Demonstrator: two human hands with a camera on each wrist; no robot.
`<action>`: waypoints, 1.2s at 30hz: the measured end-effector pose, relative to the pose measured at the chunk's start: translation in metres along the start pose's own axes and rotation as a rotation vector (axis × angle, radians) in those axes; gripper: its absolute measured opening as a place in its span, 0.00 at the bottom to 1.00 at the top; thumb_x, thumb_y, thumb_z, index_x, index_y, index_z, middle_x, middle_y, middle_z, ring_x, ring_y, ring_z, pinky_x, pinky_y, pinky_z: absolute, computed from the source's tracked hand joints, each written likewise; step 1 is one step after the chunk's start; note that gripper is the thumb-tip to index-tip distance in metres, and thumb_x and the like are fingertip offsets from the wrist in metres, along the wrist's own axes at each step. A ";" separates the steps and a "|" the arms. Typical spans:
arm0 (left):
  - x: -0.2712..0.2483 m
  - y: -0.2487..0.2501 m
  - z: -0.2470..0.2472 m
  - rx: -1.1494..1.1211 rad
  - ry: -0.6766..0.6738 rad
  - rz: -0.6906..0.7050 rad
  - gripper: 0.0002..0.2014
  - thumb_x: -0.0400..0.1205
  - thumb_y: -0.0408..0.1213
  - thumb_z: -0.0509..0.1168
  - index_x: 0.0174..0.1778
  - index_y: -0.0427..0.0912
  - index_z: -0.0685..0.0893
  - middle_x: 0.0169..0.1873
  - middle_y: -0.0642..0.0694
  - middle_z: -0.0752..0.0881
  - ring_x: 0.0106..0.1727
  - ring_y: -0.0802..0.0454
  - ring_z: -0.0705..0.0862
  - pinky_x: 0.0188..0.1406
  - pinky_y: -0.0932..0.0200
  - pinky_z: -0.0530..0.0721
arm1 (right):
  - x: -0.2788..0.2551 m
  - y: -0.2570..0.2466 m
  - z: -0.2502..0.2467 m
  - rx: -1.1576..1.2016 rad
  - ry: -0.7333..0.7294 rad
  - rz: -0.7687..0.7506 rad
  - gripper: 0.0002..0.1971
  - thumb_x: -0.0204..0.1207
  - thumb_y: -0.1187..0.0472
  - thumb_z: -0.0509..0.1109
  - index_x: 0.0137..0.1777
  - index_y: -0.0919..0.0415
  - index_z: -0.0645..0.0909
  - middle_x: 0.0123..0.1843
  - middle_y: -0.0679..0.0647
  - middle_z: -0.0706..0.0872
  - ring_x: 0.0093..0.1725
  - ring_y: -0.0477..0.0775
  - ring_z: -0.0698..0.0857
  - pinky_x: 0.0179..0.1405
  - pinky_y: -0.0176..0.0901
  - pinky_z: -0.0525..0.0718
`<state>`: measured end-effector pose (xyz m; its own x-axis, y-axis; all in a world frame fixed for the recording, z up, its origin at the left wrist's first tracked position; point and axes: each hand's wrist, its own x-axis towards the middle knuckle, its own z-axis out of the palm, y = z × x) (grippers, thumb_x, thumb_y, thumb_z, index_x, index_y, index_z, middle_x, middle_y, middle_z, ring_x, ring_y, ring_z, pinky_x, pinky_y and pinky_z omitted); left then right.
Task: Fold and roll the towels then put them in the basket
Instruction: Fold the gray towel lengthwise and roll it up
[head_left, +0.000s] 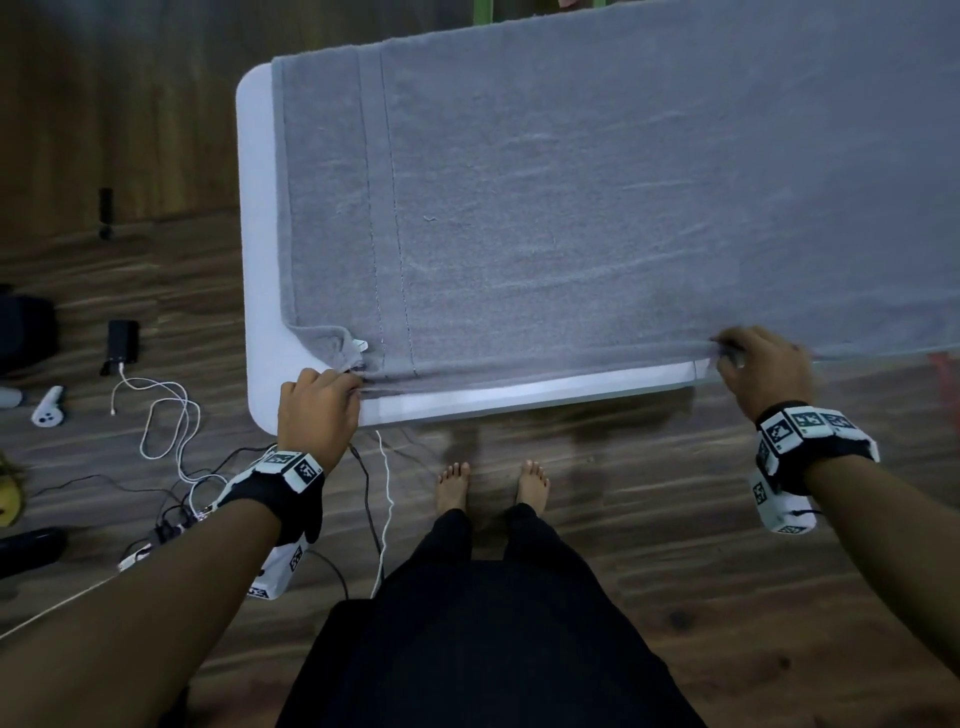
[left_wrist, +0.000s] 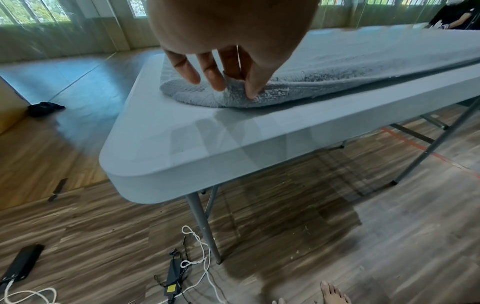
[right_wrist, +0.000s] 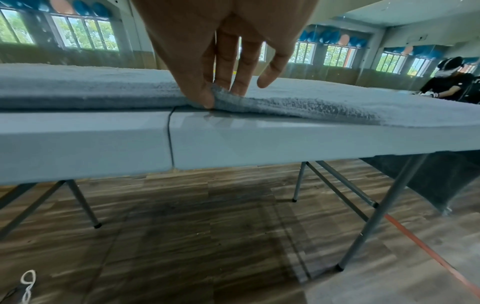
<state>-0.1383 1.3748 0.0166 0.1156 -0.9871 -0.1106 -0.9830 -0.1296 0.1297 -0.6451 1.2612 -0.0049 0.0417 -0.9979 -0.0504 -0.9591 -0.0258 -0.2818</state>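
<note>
A large grey towel (head_left: 597, 208) lies spread flat over most of the white folding table (head_left: 257, 260). Its near left corner is turned over, showing a small white tag. My left hand (head_left: 332, 387) pinches the towel's (left_wrist: 272, 96) near edge by that corner, thumb and fingers (left_wrist: 253, 88) closed on the cloth. My right hand (head_left: 737, 356) pinches the same near edge further right, close to the table's middle seam. In the right wrist view the thumb (right_wrist: 205, 98) and fingers lift a small fold of towel (right_wrist: 311, 102) off the tabletop. No basket is in view.
Cables (head_left: 171, 415), a power bank (head_left: 122, 345) and a white controller (head_left: 49, 405) lie on the wooden floor to the left. My bare feet (head_left: 493, 486) stand just before the table. Another person (right_wrist: 449, 84) sits at the far right. Table legs (left_wrist: 205, 226) stand below the edge.
</note>
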 end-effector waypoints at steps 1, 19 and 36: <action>-0.004 0.000 -0.002 0.002 0.011 0.006 0.01 0.75 0.33 0.70 0.41 0.41 0.86 0.33 0.44 0.85 0.40 0.37 0.79 0.38 0.48 0.70 | -0.002 0.000 -0.001 0.010 0.010 0.003 0.12 0.68 0.70 0.73 0.51 0.60 0.82 0.48 0.62 0.86 0.44 0.70 0.84 0.46 0.58 0.79; -0.062 0.003 -0.004 0.077 0.010 -0.075 0.04 0.71 0.35 0.75 0.36 0.44 0.86 0.32 0.47 0.86 0.38 0.40 0.80 0.38 0.50 0.67 | -0.052 0.014 0.004 0.072 0.063 0.030 0.06 0.66 0.74 0.75 0.42 0.67 0.86 0.41 0.64 0.85 0.44 0.69 0.81 0.46 0.57 0.80; -0.031 0.113 0.050 0.010 -0.962 0.435 0.14 0.80 0.40 0.57 0.58 0.52 0.83 0.57 0.47 0.87 0.59 0.49 0.83 0.55 0.59 0.77 | -0.173 -0.013 0.037 0.368 -0.423 0.660 0.09 0.74 0.62 0.70 0.50 0.50 0.87 0.49 0.59 0.91 0.54 0.59 0.87 0.51 0.43 0.79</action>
<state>-0.2600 1.3956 -0.0143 -0.4044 -0.4571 -0.7922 -0.9143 0.2229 0.3381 -0.6290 1.4363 -0.0282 -0.3212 -0.6935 -0.6449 -0.6753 0.6451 -0.3575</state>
